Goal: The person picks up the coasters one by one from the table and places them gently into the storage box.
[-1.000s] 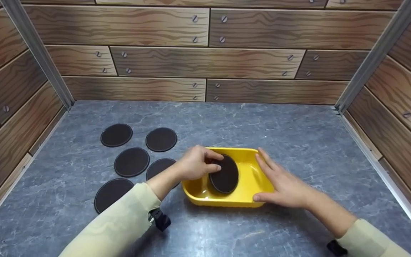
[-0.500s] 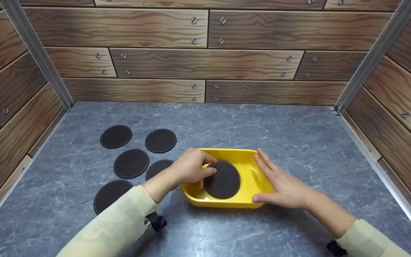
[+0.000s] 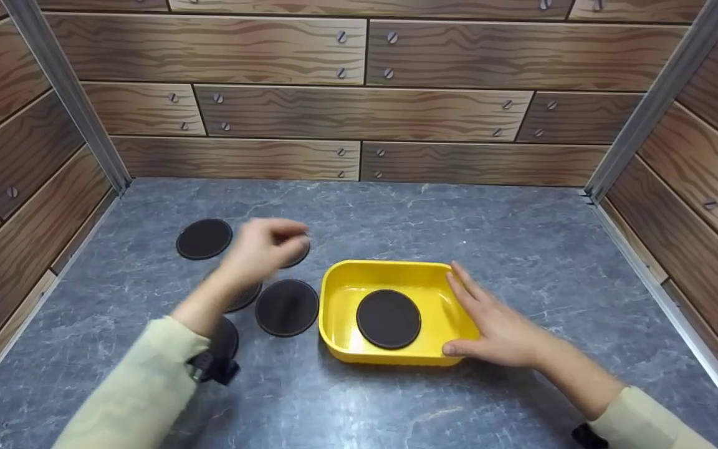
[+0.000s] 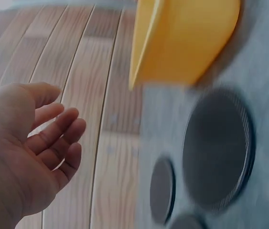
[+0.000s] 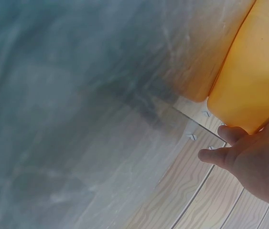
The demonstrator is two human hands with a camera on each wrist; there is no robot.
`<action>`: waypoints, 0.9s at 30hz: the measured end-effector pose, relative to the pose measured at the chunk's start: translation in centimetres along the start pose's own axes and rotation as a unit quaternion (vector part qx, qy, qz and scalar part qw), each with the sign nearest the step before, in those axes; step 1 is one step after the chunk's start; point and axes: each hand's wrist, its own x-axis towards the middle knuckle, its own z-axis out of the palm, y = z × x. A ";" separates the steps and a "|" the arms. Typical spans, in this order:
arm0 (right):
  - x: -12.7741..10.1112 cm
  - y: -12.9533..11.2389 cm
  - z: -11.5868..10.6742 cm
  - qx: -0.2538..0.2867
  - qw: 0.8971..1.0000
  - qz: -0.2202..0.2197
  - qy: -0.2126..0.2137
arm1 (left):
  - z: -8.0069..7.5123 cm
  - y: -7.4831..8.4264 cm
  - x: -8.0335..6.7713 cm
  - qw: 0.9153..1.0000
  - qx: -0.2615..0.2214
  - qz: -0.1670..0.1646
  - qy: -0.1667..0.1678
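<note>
The yellow tray (image 3: 340, 299) sits on a grey marbled surface (image 3: 521, 249) enclosed by wood-plank-patterned walls (image 3: 359, 112). One black disc (image 3: 389, 319) lies flat inside the tray. The right hand (image 3: 496, 324), fingers straight, rests against the tray's right wall. The left hand (image 3: 262, 249), fingers relaxed and holding nothing, hovers over the loose discs (image 3: 287, 307) left of the tray.

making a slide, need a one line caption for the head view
One dark round coaster lies in the yellow tray, right hand resting against it, left hand over the loose coasters.
</note>
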 end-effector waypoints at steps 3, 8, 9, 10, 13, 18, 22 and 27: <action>-0.1 0.1 -0.1 -0.002 1.000 0.003 0.004 | -2.6 -2.1 0.7 0.999 -0.016 -0.016 0.037; -0.2 0.2 -0.3 -0.003 1.000 0.005 0.007 | -6.3 -5.5 1.3 0.994 -0.043 -0.043 0.094; -0.2 0.2 -0.3 -0.003 1.000 0.004 0.008 | -6.9 -6.2 1.3 0.992 -0.043 -0.047 0.107; -0.2 0.2 -0.3 -0.003 1.000 0.003 0.009 | -7.4 -6.8 1.3 0.990 -0.046 -0.051 0.120; -0.2 0.2 -0.2 -0.001 1.000 0.000 0.010 | -8.6 -8.8 1.0 0.985 -0.051 -0.071 0.147; -0.5 0.2 0.1 0.004 1.000 -0.005 0.009 | -9.5 -11.9 0.0 0.980 -0.050 -0.125 0.149; -0.4 0.2 0.2 0.005 1.000 -0.008 0.006 | -9.7 -14.1 -0.7 0.976 -0.030 -0.163 0.140; -0.2 0.2 0.0 0.002 1.000 -0.009 0.001 | -10.0 -15.8 -0.8 0.970 -0.024 -0.199 0.135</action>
